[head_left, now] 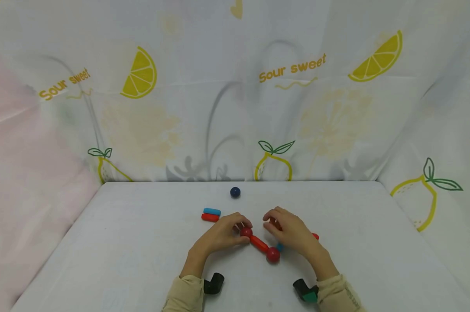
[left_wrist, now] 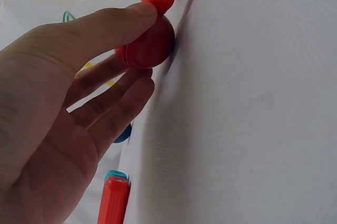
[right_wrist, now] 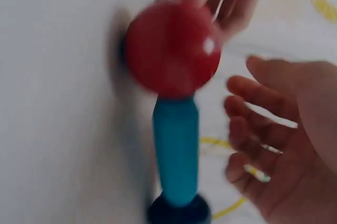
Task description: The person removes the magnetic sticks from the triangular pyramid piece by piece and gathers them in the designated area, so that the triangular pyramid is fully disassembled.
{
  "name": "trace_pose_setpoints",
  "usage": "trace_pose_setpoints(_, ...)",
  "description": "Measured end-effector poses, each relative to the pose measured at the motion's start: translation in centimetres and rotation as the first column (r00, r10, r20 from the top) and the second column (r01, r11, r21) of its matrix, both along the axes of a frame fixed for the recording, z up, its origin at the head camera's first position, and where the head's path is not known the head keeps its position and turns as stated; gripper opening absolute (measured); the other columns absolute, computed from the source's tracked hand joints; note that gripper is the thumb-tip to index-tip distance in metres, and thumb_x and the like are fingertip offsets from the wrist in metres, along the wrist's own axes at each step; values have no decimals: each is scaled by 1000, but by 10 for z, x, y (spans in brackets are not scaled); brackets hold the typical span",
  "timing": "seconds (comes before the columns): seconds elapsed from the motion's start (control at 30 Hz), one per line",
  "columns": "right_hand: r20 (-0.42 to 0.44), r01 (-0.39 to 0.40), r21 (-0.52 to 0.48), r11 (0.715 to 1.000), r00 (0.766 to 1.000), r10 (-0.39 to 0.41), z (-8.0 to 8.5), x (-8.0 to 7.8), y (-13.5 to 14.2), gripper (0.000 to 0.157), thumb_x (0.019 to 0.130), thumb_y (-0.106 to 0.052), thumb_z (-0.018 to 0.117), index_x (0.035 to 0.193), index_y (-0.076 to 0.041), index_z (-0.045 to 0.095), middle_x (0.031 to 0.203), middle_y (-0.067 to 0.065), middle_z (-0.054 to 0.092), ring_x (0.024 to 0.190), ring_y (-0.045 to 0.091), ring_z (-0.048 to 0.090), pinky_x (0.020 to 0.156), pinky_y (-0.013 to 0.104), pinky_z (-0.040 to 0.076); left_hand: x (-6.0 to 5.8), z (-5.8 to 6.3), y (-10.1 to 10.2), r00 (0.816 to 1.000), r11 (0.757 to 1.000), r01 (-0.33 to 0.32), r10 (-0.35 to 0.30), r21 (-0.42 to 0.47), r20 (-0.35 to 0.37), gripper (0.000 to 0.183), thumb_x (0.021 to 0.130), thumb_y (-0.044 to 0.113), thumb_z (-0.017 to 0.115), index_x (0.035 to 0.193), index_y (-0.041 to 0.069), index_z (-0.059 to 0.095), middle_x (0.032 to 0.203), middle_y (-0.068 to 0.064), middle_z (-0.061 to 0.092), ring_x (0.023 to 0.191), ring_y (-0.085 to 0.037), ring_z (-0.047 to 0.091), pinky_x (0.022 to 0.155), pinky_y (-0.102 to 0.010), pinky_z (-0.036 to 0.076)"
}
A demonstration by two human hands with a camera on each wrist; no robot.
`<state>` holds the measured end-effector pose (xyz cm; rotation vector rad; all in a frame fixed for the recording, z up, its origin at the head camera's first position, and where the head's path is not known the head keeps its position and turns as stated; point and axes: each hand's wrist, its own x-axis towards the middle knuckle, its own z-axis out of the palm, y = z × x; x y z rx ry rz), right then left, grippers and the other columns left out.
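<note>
My left hand (head_left: 223,234) pinches a red ball (left_wrist: 151,44) between thumb and fingers. From this ball a red rod (head_left: 259,244) runs to a second red ball (head_left: 273,255), low over the white table. A blue rod (right_wrist: 176,148) joins that second ball to a dark blue ball (right_wrist: 179,212), mostly hidden by the right hand in the head view. My right hand (right_wrist: 284,113) hovers beside these joined pieces with loosely bent fingers and nothing between them. Past its wrist shows the end of a red piece (head_left: 316,236).
A loose blue rod (head_left: 212,211) and red rod (head_left: 210,218) lie side by side beyond the left hand. Farther back sits a dark blue ball (head_left: 235,192). Behind the table (head_left: 133,242) hangs a lemon-print cloth (head_left: 203,108). Black wrist devices (head_left: 215,284) sit at both sleeves.
</note>
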<state>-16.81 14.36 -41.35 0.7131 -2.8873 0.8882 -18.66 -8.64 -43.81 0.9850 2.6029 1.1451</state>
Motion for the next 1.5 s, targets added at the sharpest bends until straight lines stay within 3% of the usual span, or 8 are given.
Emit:
trace_pose_setpoints(0.17, 154, -119, 112, 987, 983, 101, 1, 10, -12, 26, 87, -29, 66, 105, -12, 62, 79, -10, 53, 70, 3, 47, 61, 20, 41, -2, 0, 1, 1000, 1000, -5, 5, 5, -25, 30, 83, 15, 72, 112, 12, 65, 103, 5, 62, 95, -9, 61, 86, -24, 50)
trace_pose_setpoints(0.33, 129, -122, 154, 980, 986, 103, -3, 12, -16, 22, 86, -22, 67, 104, -11, 62, 81, -8, 54, 72, 6, 47, 66, 23, 42, -7, 1, 3, 989, 998, -55, 59, 29, -139, 30, 83, 9, 71, 113, 9, 65, 107, 0, 63, 94, -12, 61, 84, -25, 52)
trace_pose_setpoints(0.5, 130, -120, 148, 982, 986, 101, -3, 11, -14, 26, 86, -24, 68, 107, -12, 64, 84, -8, 57, 74, 5, 47, 69, 23, 45, -20, 7, -6, 928, 963, -246, 267, 112, -260, 32, 80, 3, 73, 111, 4, 65, 106, -7, 63, 92, -17, 63, 79, -30, 55)
trace_pose_setpoints(0.63, 148, -117, 117, 986, 984, 99, -1, 11, -10, 32, 85, -28, 69, 112, -12, 63, 83, -9, 56, 75, 4, 48, 67, 22, 44, -33, 11, -19, 882, 916, -392, 402, 90, -248, 31, 79, 2, 73, 109, 4, 66, 103, -9, 63, 90, -20, 63, 78, -33, 55)
trace_pose_setpoints(0.73, 165, -134, 133, 982, 980, 111, 3, 12, -4, 34, 83, -30, 71, 111, -13, 64, 83, -10, 55, 76, 4, 47, 68, 22, 42, -44, 11, -25, 871, 896, -442, 440, 41, -218, 32, 80, 3, 72, 111, 2, 66, 105, -12, 63, 91, -23, 64, 80, -35, 54)
trace_pose_setpoints(1.2, 147, -147, 147, 978, 981, 126, -3, 9, -1, 35, 83, -33, 70, 113, -16, 64, 82, -12, 53, 78, 3, 45, 74, 29, 39, -76, 8, -26, 890, 892, -442, 421, -96, -176, 38, 82, 7, 71, 118, 3, 62, 111, -16, 62, 94, -29, 62, 85, -42, 51)
trace_pose_setpoints(1.4, 135, -120, 109, 987, 985, 105, -5, 3, -2, 31, 86, -33, 68, 115, -22, 64, 84, -12, 54, 81, 4, 47, 73, 27, 37, -63, 12, -22, 855, 882, -471, 462, 20, -234, 38, 82, 10, 72, 119, 8, 62, 119, -13, 57, 113, -30, 54, 97, -46, 45)
trace_pose_setpoints(1.5, 116, -123, 97, 988, 987, 112, -8, 1, 0, 27, 87, -33, 66, 113, -25, 66, 88, -12, 56, 84, 4, 49, 73, 27, 38, -47, 10, -10, 864, 903, -427, 425, 56, -269, 31, 83, 10, 71, 113, 9, 64, 110, -10, 61, 102, -24, 59, 89, -39, 50)
